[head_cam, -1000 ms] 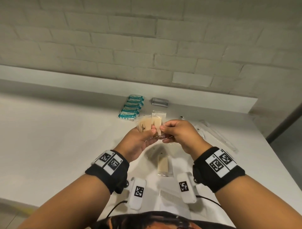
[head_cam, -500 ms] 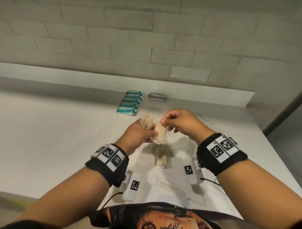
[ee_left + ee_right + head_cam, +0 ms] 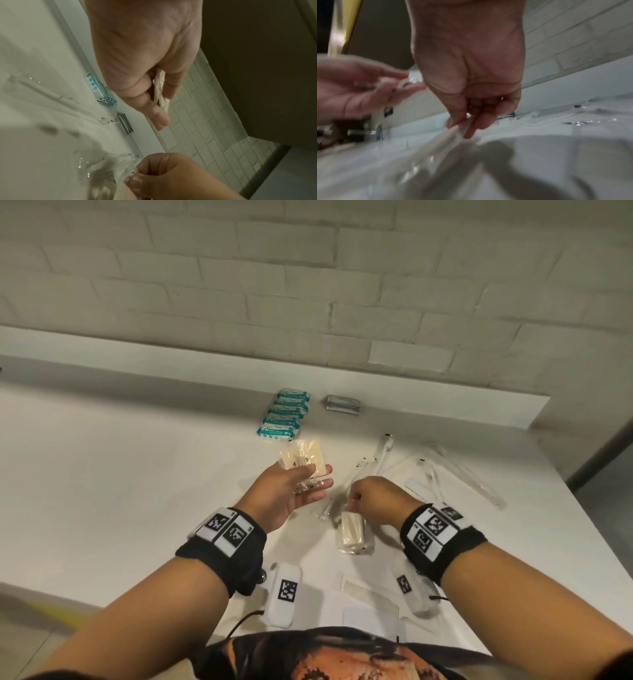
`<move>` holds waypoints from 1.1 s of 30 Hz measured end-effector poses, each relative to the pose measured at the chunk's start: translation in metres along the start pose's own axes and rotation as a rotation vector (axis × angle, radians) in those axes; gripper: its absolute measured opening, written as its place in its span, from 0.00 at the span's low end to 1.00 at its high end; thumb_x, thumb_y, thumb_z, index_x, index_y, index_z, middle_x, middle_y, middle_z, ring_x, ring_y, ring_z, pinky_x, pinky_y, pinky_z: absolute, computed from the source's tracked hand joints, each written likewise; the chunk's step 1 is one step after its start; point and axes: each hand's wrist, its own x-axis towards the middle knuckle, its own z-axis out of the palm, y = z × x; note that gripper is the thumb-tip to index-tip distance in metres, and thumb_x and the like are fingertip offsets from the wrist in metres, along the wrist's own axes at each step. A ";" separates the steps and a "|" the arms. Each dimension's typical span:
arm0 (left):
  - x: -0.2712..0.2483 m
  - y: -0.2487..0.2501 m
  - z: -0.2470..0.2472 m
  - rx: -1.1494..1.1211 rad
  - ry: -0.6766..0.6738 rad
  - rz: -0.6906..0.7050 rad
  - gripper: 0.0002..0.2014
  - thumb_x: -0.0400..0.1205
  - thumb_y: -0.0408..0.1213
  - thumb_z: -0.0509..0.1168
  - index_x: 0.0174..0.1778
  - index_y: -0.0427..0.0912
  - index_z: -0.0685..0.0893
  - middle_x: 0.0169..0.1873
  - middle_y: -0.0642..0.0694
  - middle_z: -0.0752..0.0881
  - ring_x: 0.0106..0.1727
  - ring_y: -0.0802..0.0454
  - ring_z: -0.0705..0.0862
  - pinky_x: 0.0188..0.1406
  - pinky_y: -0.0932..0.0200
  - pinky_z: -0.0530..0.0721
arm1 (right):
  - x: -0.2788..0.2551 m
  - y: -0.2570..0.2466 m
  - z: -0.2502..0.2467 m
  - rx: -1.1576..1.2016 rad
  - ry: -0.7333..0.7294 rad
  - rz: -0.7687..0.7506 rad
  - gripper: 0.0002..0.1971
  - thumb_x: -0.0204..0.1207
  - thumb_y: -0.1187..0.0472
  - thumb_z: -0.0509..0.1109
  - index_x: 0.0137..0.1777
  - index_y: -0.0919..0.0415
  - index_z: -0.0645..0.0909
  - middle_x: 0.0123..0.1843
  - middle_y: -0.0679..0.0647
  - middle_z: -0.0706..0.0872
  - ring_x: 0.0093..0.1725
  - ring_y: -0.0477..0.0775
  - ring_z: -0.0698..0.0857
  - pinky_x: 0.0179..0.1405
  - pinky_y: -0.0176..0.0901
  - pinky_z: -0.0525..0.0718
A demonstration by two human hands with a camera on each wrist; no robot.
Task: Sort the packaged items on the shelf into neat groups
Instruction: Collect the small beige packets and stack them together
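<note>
Holding clear-wrapped beige packets [image 3: 303, 462] fanned under its thumb, the left hand [image 3: 289, 491] hovers; the right hand [image 3: 375, 498] pinches another packet's [image 3: 352, 530] wrapper on the shelf [image 3: 137, 474].

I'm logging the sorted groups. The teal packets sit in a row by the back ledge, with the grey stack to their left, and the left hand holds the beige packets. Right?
One slip: in the head view the grey stack lies to the right of the teal packets, not the left. The row by the back ledge is right, and the left hand does hold the beige packets.
</note>
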 end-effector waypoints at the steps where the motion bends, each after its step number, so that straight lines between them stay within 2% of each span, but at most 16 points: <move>1: 0.000 -0.001 -0.001 0.009 0.010 0.008 0.10 0.84 0.28 0.60 0.60 0.35 0.80 0.54 0.37 0.89 0.47 0.43 0.90 0.39 0.59 0.90 | 0.002 0.002 0.004 -0.029 0.041 0.020 0.05 0.78 0.52 0.69 0.43 0.51 0.83 0.46 0.48 0.84 0.46 0.51 0.83 0.45 0.41 0.81; 3: 0.001 -0.003 -0.005 0.014 0.022 0.020 0.10 0.84 0.29 0.61 0.60 0.35 0.80 0.52 0.37 0.89 0.49 0.43 0.90 0.42 0.58 0.90 | 0.006 0.004 0.001 -0.036 0.158 0.041 0.07 0.78 0.53 0.68 0.52 0.52 0.84 0.52 0.51 0.85 0.49 0.53 0.84 0.50 0.46 0.83; 6: 0.002 -0.005 -0.008 -0.007 0.047 0.024 0.12 0.84 0.30 0.62 0.62 0.32 0.80 0.53 0.37 0.87 0.51 0.42 0.88 0.46 0.56 0.89 | 0.002 -0.006 -0.020 0.358 0.284 0.026 0.09 0.80 0.52 0.67 0.49 0.56 0.84 0.48 0.51 0.87 0.44 0.51 0.85 0.43 0.43 0.82; 9: 0.003 -0.007 -0.001 0.000 -0.005 0.038 0.11 0.83 0.28 0.63 0.60 0.31 0.81 0.50 0.37 0.86 0.52 0.43 0.85 0.47 0.58 0.89 | -0.010 -0.030 -0.035 0.810 0.179 -0.056 0.12 0.79 0.51 0.69 0.47 0.59 0.85 0.42 0.53 0.90 0.34 0.50 0.86 0.34 0.41 0.81; 11: 0.003 -0.006 0.006 0.066 -0.100 0.055 0.11 0.82 0.25 0.62 0.59 0.31 0.82 0.48 0.39 0.88 0.51 0.45 0.87 0.50 0.59 0.88 | -0.015 -0.040 -0.035 0.937 0.121 -0.094 0.11 0.75 0.52 0.75 0.48 0.60 0.86 0.39 0.55 0.90 0.33 0.50 0.86 0.31 0.41 0.83; 14: 0.007 -0.005 0.008 0.154 -0.149 0.070 0.16 0.80 0.23 0.64 0.64 0.29 0.79 0.52 0.38 0.87 0.54 0.45 0.87 0.61 0.54 0.85 | -0.013 -0.041 -0.033 1.032 0.175 -0.056 0.07 0.72 0.62 0.78 0.45 0.63 0.83 0.31 0.52 0.88 0.30 0.51 0.86 0.30 0.41 0.85; 15: 0.008 -0.004 0.008 0.161 -0.121 0.070 0.15 0.80 0.22 0.64 0.63 0.30 0.79 0.51 0.38 0.86 0.54 0.45 0.86 0.61 0.54 0.85 | -0.012 -0.037 -0.034 1.052 0.197 -0.034 0.05 0.74 0.65 0.76 0.43 0.64 0.83 0.30 0.53 0.87 0.29 0.52 0.85 0.31 0.42 0.86; 17: 0.010 -0.004 0.006 0.151 -0.046 0.081 0.09 0.80 0.21 0.63 0.53 0.35 0.80 0.44 0.41 0.83 0.48 0.47 0.86 0.55 0.57 0.88 | -0.012 -0.030 -0.035 1.063 0.206 -0.004 0.04 0.77 0.69 0.71 0.41 0.65 0.82 0.32 0.59 0.86 0.28 0.53 0.85 0.32 0.43 0.87; 20: 0.013 -0.004 0.006 0.162 0.065 0.128 0.10 0.79 0.20 0.64 0.44 0.40 0.76 0.38 0.41 0.81 0.41 0.48 0.86 0.48 0.56 0.89 | -0.014 -0.024 -0.036 1.067 0.164 -0.016 0.05 0.78 0.65 0.71 0.44 0.67 0.82 0.38 0.61 0.87 0.31 0.54 0.88 0.33 0.45 0.87; 22: 0.014 -0.005 0.009 0.198 0.118 0.154 0.12 0.78 0.20 0.67 0.43 0.41 0.75 0.37 0.42 0.81 0.39 0.49 0.86 0.46 0.56 0.89 | -0.015 -0.023 -0.034 1.070 0.158 -0.025 0.12 0.74 0.60 0.76 0.48 0.70 0.82 0.38 0.60 0.88 0.34 0.56 0.89 0.31 0.44 0.87; 23: 0.015 -0.005 0.010 0.210 0.129 0.159 0.12 0.77 0.21 0.68 0.43 0.41 0.75 0.37 0.43 0.81 0.39 0.49 0.86 0.46 0.56 0.89 | -0.015 -0.023 -0.034 1.064 0.167 -0.023 0.12 0.73 0.60 0.77 0.48 0.70 0.82 0.37 0.60 0.87 0.34 0.57 0.88 0.30 0.43 0.87; 26: 0.013 -0.005 0.013 0.210 0.125 0.156 0.11 0.78 0.21 0.67 0.43 0.42 0.75 0.38 0.43 0.81 0.39 0.48 0.86 0.49 0.51 0.87 | -0.013 -0.022 -0.033 1.001 0.208 -0.009 0.05 0.75 0.66 0.74 0.40 0.65 0.81 0.34 0.59 0.85 0.29 0.54 0.86 0.30 0.42 0.86; 28: 0.012 -0.004 0.012 0.197 0.114 0.152 0.11 0.79 0.21 0.66 0.43 0.42 0.75 0.39 0.42 0.82 0.39 0.47 0.85 0.48 0.51 0.87 | -0.012 -0.020 -0.033 0.944 0.211 0.002 0.08 0.76 0.68 0.73 0.36 0.62 0.80 0.32 0.58 0.85 0.27 0.51 0.84 0.29 0.40 0.86; 30: 0.012 -0.004 0.010 0.199 0.119 0.152 0.11 0.79 0.21 0.66 0.44 0.42 0.74 0.38 0.44 0.81 0.37 0.49 0.85 0.42 0.55 0.88 | -0.012 -0.018 -0.035 0.891 0.185 -0.008 0.09 0.76 0.68 0.73 0.35 0.61 0.80 0.32 0.57 0.85 0.28 0.52 0.84 0.32 0.42 0.85; 33: 0.010 -0.005 0.008 0.235 0.124 0.157 0.12 0.78 0.21 0.67 0.43 0.42 0.74 0.37 0.45 0.82 0.37 0.48 0.86 0.40 0.57 0.87 | -0.013 -0.017 -0.040 0.824 0.174 -0.046 0.03 0.76 0.65 0.74 0.45 0.61 0.82 0.37 0.52 0.86 0.33 0.51 0.86 0.35 0.45 0.83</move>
